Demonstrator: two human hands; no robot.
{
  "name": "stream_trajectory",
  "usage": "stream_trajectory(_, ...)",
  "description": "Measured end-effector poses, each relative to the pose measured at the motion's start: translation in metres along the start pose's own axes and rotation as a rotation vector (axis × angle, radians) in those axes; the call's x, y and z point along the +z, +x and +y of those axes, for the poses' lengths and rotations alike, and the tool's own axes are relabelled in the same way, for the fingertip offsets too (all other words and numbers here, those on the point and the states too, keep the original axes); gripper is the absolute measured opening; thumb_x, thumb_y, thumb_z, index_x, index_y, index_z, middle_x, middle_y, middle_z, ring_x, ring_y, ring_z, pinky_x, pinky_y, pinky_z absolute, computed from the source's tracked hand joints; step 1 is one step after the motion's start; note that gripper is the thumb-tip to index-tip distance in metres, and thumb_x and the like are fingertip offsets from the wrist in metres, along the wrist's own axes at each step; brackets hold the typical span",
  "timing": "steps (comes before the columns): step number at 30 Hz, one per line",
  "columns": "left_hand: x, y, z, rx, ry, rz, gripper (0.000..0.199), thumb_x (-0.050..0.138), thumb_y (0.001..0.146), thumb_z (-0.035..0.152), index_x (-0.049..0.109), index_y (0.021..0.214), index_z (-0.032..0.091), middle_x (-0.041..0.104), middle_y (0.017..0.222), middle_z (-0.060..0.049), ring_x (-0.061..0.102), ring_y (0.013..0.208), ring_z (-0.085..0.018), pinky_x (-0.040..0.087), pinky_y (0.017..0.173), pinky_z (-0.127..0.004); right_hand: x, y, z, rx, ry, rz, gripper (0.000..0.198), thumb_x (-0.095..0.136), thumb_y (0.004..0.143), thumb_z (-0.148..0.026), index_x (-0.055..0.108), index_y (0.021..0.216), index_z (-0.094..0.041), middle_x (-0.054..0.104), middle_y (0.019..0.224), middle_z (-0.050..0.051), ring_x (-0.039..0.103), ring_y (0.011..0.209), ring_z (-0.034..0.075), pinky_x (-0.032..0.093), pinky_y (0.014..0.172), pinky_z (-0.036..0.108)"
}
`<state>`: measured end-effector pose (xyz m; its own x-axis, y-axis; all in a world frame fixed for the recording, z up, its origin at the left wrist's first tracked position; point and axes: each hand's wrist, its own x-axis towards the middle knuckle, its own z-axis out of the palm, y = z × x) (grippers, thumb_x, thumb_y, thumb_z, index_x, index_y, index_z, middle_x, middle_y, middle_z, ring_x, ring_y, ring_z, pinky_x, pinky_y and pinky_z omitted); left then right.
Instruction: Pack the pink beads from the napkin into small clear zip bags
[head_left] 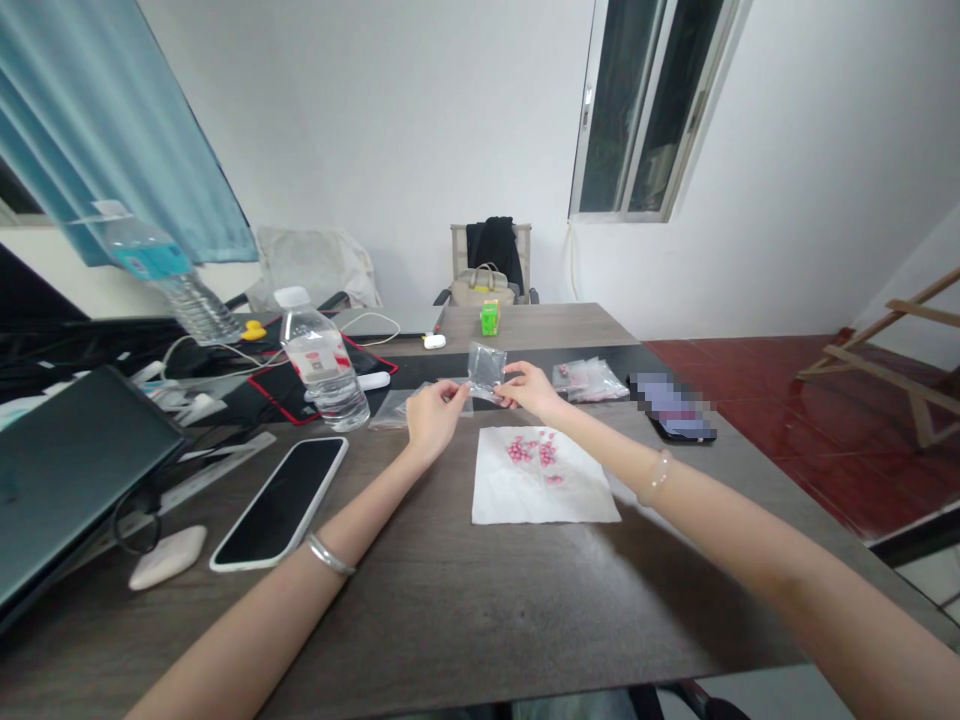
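Note:
A small clear plastic bag (487, 368) is held up over the table between my two hands. My left hand (433, 418) pinches its lower left corner, and my right hand (532, 392) grips its right side with the fingertips. Nearer to me lies a white paper sheet (525, 500) with several small pink beads (547, 453) gathered on it in loose clusters. Flat clear bags (390, 408) lie beside and partly behind my left hand. Right of my right hand are more clear bags (589, 380) with some pink pieces in them.
On the left are a phone (281, 505), a water bottle (322, 365), a white mouse (169, 557) and a laptop (75, 480). Another phone (675, 408) lies at the right table edge. A small green box (490, 318) stands farther back, before a chair.

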<state>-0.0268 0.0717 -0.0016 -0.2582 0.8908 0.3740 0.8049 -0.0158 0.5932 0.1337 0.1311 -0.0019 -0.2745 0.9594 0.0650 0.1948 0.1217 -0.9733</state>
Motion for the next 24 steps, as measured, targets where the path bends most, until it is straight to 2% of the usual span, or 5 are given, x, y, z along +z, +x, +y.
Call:
stream_trajectory(5, -0.011, 0.011, -0.017, -0.138, 0.203, -0.088, 0.033, 0.051, 0.083, 0.046, 0.071, 0.075, 0.021, 0.074, 0.079, -0.006, 0.067, 0.083, -0.025, 0.040, 0.073, -0.031, 0.029, 0.020, 0.007, -0.013, -0.230, 0.007, 0.032, 0.068, 0.069, -0.009, 0.045, 0.088, -0.019, 0.058, 0.059, -0.006, 0.056, 0.048, 0.011, 0.042, 0.046, 0.020)
stream_trajectory(11, -0.004, 0.011, -0.023, -0.171, 0.376, -0.187, 0.026, 0.056, 0.080, 0.040, 0.069, 0.070, 0.021, 0.074, 0.084, -0.009, 0.066, 0.092, -0.030, 0.039, 0.085, -0.040, 0.040, 0.026, 0.016, -0.065, -0.545, -0.011, 0.025, 0.069, 0.065, -0.011, 0.052, 0.081, -0.019, 0.063, 0.076, 0.000, 0.062, 0.074, 0.017, 0.044, 0.064, 0.025)
stream_trajectory(14, -0.001, 0.006, -0.020, -0.120, 0.435, -0.148, 0.021, 0.054, 0.082, 0.035, 0.068, 0.080, 0.019, 0.073, 0.090, -0.011, 0.063, 0.097, -0.032, 0.038, 0.088, -0.044, 0.042, 0.025, 0.015, -0.080, -0.666, -0.049, 0.018, 0.065, 0.070, -0.013, 0.056, 0.084, -0.019, 0.066, 0.087, 0.003, 0.063, 0.085, 0.020, 0.044, 0.068, 0.026)
stream_trajectory(18, 0.004, 0.000, -0.017, 0.005, 0.478, -0.070, 0.033, 0.050, 0.084, 0.025, 0.057, 0.115, 0.016, 0.062, 0.120, -0.017, 0.052, 0.117, -0.034, 0.034, 0.095, -0.049, 0.043, 0.022, 0.009, -0.097, -0.791, -0.120, 0.023, 0.060, 0.076, -0.013, 0.061, 0.098, -0.021, 0.069, 0.097, 0.006, 0.064, 0.093, 0.022, 0.047, 0.072, 0.028)
stream_trajectory(24, 0.014, 0.002, -0.033, 0.231, 0.468, -0.246, 0.053, 0.035, 0.087, 0.010, 0.044, 0.137, 0.023, 0.037, 0.150, -0.007, 0.031, 0.139, -0.021, 0.023, 0.110, -0.042, 0.045, 0.012, -0.001, -0.177, -0.962, -0.261, 0.034, 0.048, 0.084, -0.015, 0.063, 0.114, -0.025, 0.066, 0.111, 0.010, 0.061, 0.104, 0.027, 0.049, 0.080, 0.036)
